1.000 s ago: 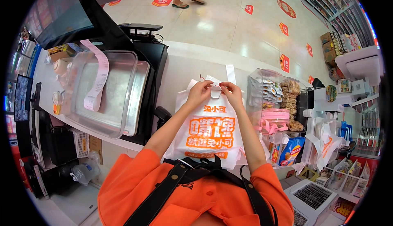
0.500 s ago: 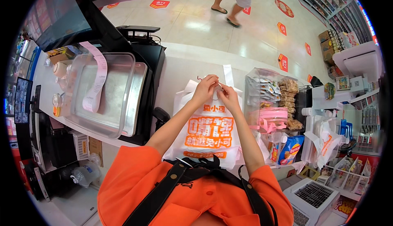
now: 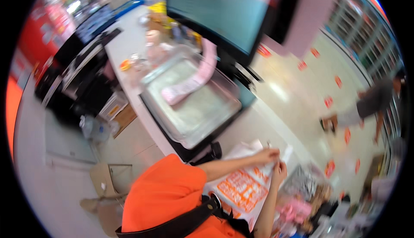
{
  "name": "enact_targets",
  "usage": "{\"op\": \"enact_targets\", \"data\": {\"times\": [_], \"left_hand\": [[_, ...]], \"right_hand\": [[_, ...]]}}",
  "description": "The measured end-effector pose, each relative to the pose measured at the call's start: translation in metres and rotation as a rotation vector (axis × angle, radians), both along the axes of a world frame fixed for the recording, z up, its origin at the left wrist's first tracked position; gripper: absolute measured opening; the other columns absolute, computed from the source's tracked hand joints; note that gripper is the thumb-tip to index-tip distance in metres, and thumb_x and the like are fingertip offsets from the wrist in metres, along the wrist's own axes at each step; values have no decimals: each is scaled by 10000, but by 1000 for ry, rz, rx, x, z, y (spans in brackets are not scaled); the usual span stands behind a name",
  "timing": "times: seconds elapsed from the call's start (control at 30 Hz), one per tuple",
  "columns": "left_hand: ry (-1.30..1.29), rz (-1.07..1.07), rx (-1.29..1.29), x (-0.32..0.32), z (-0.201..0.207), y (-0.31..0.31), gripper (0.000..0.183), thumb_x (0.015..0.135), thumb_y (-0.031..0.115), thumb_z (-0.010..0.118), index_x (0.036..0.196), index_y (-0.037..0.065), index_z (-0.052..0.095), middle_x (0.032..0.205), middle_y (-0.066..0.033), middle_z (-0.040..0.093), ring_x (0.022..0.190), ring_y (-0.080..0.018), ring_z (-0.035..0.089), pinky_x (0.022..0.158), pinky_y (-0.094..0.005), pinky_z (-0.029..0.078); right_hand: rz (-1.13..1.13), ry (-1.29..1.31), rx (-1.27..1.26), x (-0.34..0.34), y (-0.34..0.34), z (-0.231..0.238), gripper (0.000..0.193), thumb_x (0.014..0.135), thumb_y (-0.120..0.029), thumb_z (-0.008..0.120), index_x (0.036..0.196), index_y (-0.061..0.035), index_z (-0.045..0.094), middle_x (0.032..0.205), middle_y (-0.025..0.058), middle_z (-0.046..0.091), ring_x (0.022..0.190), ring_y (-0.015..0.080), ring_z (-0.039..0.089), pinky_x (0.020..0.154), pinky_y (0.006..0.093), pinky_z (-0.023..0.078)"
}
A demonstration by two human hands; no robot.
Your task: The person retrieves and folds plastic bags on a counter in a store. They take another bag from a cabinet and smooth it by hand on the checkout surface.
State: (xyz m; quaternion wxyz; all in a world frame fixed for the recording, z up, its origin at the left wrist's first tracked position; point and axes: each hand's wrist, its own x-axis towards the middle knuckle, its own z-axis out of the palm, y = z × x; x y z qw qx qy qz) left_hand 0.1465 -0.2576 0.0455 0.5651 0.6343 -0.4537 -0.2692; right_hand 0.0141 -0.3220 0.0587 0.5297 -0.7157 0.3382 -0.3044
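Observation:
A white plastic carrier bag (image 3: 242, 190) with orange print lies on the counter in front of me. At its top end, my left hand (image 3: 268, 155) is closed, with the fingers pinched together. My right hand (image 3: 280, 172) is closed just beside it, its fingertips near the left hand's. Both pinch the gathered top of the bag, though blur hides the exact grip. A white strip (image 3: 287, 152), perhaps one of the bag's handles, sticks out beyond the hands.
Left of the bag stands a scale with a clear plastic tub (image 3: 194, 123), a curl of pink receipt paper (image 3: 189, 89) over it. A large monitor (image 3: 220, 15) rises behind. Packaged snacks (image 3: 297, 210) crowd the right. A person (image 3: 366, 108) walks on the far floor.
My view has swung left and tilted, so the counter, bag and hands sit lower right and look blurred. Both hands stay at the bag's top. The passer-by has moved right.

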Motion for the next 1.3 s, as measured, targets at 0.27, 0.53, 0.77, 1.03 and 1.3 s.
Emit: {"op": "enact_targets", "data": {"times": [0.27,0.53,0.77,1.03,1.3], "left_hand": [[19,-116,-102,12,8,8,135,839,132,588,802,5,557,705,-110,589,661,-181,569,616,-317,455],[337,-98,151,14,-8,8,209,828,234,629,717,89,527,636,49,478,590,-67,441,495,-267,399],[119,-41,122,24,-7,10,157,866,173,580,815,26,604,656,1,551,614,-65,488,538,-245,421],[-279,105,-19,18,-4,-2,79,824,52,570,811,-20,540,856,-111,543,724,-224,559,618,-324,483],[-465,-1,15,13,11,5,145,784,-23,531,927,2,523,1083,-136,519,983,-327,514,841,-353,454]], "right_hand": [[-55,-25,-61,6,6,-2,177,907,-173,551,811,-24,555,671,-20,491,594,50,430,528,198,366],[-94,96,-7,15,-8,-11,204,806,-68,602,994,-2,558,898,61,570,728,107,518,620,253,452],[-103,20,-201,12,12,1,197,804,-26,598,1000,-37,607,914,96,572,695,159,549,622,270,464],[-111,59,-209,20,18,12,137,825,-36,588,960,-28,612,882,104,581,680,184,576,621,283,466],[-126,114,47,23,-2,-3,76,819,-29,606,877,16,626,778,71,666,703,110,628,646,242,502]]}}
